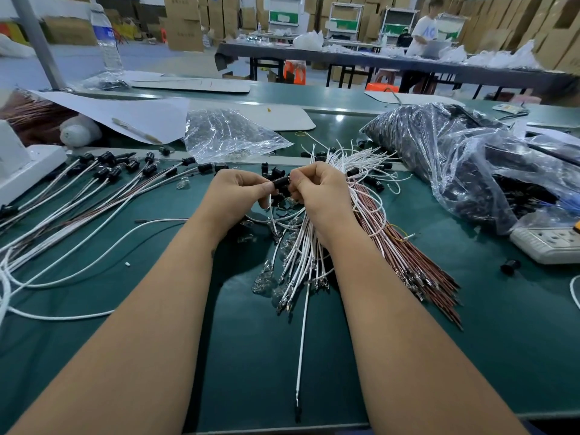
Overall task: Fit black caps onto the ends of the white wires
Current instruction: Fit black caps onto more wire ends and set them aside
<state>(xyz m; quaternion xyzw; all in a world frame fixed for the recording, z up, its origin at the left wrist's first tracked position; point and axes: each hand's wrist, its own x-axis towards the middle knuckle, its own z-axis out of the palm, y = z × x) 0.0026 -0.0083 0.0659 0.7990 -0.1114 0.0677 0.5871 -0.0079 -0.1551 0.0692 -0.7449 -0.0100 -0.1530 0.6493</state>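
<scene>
A black cap (280, 183) sits between both hands above the green mat. My left hand (238, 191) pinches its left end and my right hand (317, 189) pinches its right end, fingers curled. A white wire (272, 221) hangs down from the hands. Under my right wrist lies a bundle of white wires (301, 262) with metal terminals, beside brown wires (408, 255). Loose black caps (273, 172) lie just behind the hands. Wires with caps fitted (103, 174) lie fanned out at the left.
A clear plastic bag (226, 133) lies behind the hands. A big bag of black parts (455, 158) fills the right side, with a white power strip (549, 243) and one stray cap (510, 265) near it. A water bottle (106, 39) stands far left.
</scene>
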